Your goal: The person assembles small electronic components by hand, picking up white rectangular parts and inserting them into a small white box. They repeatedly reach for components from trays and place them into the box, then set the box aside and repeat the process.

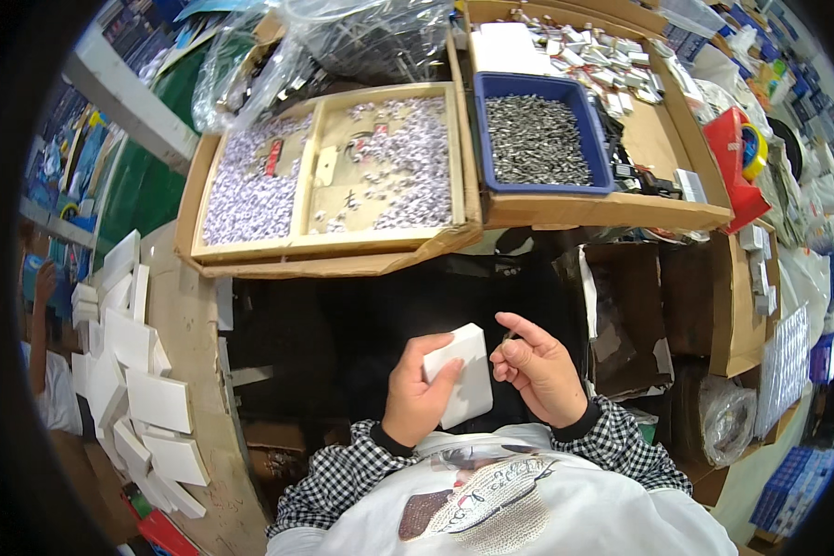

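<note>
My left hand (411, 397) grips a flat white square block (471, 382) by its left side, thumb on the front face. The block is tilted upright in front of my chest. Just to its right, apart from it, my right hand (544, 378) is closed in a pinch with the index finger partly raised. Something small and dark seems to sit between thumb and finger, too small to make out. Beyond the hands stands a wooden tray (313, 176) of small whitish pieces. Beside it, a blue bin (605, 176) holds many small metal parts (537, 139).
Similar white blocks (160, 401) lie piled on the bench at left. A cardboard box (621, 315) stands open at right, near a roll of clear plastic (725, 422). White pieces (612, 65) fill a carton at the back. Another person's arm (41, 315) shows far left.
</note>
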A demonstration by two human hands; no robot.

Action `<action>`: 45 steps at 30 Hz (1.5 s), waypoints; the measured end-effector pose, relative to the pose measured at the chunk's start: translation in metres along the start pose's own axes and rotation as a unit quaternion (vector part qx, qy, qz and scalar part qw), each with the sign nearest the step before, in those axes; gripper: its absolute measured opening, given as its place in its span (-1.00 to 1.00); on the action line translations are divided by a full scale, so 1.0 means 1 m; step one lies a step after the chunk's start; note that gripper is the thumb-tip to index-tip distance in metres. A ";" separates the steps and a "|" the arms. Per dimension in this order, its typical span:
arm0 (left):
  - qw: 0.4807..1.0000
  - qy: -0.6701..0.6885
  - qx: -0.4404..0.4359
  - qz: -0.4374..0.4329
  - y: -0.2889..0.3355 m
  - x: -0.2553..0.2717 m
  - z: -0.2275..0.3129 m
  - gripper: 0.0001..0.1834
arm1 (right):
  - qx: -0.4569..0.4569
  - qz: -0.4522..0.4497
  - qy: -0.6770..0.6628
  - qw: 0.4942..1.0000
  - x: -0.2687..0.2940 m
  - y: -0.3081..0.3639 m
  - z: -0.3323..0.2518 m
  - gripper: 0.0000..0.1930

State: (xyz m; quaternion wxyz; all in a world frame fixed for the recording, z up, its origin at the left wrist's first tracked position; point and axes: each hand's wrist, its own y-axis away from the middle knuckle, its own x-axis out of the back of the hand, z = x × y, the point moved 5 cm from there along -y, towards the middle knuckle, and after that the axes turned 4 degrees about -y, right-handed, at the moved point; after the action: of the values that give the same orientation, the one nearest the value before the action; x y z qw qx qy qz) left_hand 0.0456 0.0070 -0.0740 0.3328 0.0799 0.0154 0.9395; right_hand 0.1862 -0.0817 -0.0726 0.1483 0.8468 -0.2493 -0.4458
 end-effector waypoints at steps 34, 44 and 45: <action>0.989 -0.123 -0.072 -0.039 -0.002 0.002 0.037 -0.57 | -0.145 -0.008 0.326 0.934 -0.020 -0.001 0.000 -0.44; 0.995 0.056 0.027 0.077 -0.005 0.004 0.009 -0.83 | 0.151 -0.068 0.634 0.756 -0.015 0.007 -0.001 -0.56; 0.991 0.081 0.044 0.092 -0.005 0.004 0.005 -0.84 | 0.166 -0.081 0.609 0.771 -0.017 0.006 0.001 -0.53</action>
State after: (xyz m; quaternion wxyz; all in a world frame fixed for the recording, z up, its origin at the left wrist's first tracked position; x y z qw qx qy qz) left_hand 0.0465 0.0136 -0.0687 0.2389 0.0187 0.0759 0.9679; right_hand 0.1757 -0.0777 -0.0589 0.0894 0.9695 -0.1079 0.2013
